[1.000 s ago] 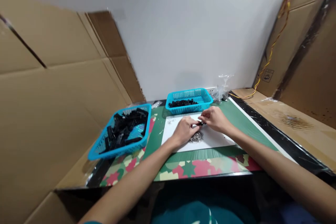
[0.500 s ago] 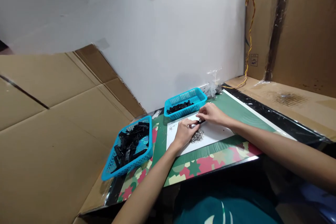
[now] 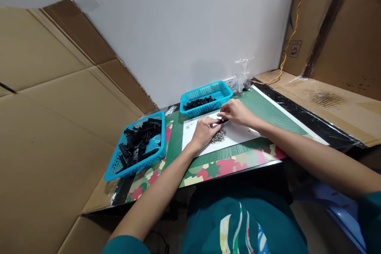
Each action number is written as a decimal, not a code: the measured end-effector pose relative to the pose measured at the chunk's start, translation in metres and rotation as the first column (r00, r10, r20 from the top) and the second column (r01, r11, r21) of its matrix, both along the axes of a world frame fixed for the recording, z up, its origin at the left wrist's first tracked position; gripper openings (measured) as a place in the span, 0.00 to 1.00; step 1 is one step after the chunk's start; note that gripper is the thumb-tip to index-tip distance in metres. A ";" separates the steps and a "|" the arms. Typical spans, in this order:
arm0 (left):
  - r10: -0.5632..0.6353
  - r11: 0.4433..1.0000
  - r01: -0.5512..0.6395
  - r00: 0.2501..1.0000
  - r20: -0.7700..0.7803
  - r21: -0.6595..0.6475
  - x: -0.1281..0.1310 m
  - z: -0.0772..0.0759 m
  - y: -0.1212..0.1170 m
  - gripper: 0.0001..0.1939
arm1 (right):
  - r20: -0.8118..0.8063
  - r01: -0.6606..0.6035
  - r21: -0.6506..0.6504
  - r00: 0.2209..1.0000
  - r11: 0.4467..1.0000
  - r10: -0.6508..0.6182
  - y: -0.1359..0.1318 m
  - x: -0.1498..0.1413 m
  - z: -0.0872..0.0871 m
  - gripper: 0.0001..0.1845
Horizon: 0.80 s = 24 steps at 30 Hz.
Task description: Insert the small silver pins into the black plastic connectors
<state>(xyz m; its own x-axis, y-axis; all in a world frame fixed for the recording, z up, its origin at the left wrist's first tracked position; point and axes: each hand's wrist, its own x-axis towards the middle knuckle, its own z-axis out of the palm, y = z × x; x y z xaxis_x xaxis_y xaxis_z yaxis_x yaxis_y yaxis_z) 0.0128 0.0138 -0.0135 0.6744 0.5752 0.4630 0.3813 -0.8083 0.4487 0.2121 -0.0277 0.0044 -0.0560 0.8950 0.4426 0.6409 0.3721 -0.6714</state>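
Both of my hands meet over a white sheet [image 3: 238,137] on the table. My left hand [image 3: 204,130] and my right hand [image 3: 235,112] are closed in pinches on a small black part [image 3: 224,120] held between them. A small heap of tiny metal pieces [image 3: 218,137] lies on the sheet just below my hands. More tiny metal bits [image 3: 188,126] are scattered at the sheet's left corner.
A blue basket [image 3: 160,143] full of black parts sits at the left. A second blue basket [image 3: 223,94] with fewer black parts stands behind the sheet. Clear plastic bags [image 3: 241,81] lie at the back. Cardboard walls stand left and right; a yellow cord [image 3: 287,47] hangs right.
My hands stay pinched together on the small black part over the sheet. The camera view has swung, so the table appears shifted and tilted.
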 end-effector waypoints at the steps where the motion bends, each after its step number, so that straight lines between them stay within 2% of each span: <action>1: -0.003 1.000 0.003 1.000 0.004 0.001 0.000 0.000 0.000 0.04 | 0.011 0.003 0.000 1.000 1.000 -0.003 0.000 0.000 0.000 0.12; 13: -0.037 0.998 0.038 0.999 -0.022 0.045 0.000 0.000 0.001 0.06 | -0.009 -0.030 -0.013 1.000 0.999 0.030 0.002 0.003 0.003 0.16; 15: -0.034 0.998 0.035 0.999 -0.010 0.053 0.001 0.001 0.001 0.06 | -0.090 -0.068 -0.004 0.994 0.998 0.067 0.001 0.008 0.001 0.16; 18: -0.020 0.999 0.019 0.999 0.033 0.046 0.002 0.002 0.001 0.06 | -0.395 -0.097 0.067 0.912 0.993 0.115 0.002 0.025 -0.001 0.18; 21: 0.017 0.998 -0.023 0.995 0.095 0.066 0.003 0.002 -0.001 0.06 | -0.560 0.025 0.139 0.827 0.990 0.058 0.006 0.044 0.000 0.20; 24: 0.040 0.988 -0.065 0.982 0.183 0.137 0.001 0.002 -0.003 0.07 | -0.576 0.112 0.166 0.818 0.980 0.004 0.011 0.056 0.002 0.20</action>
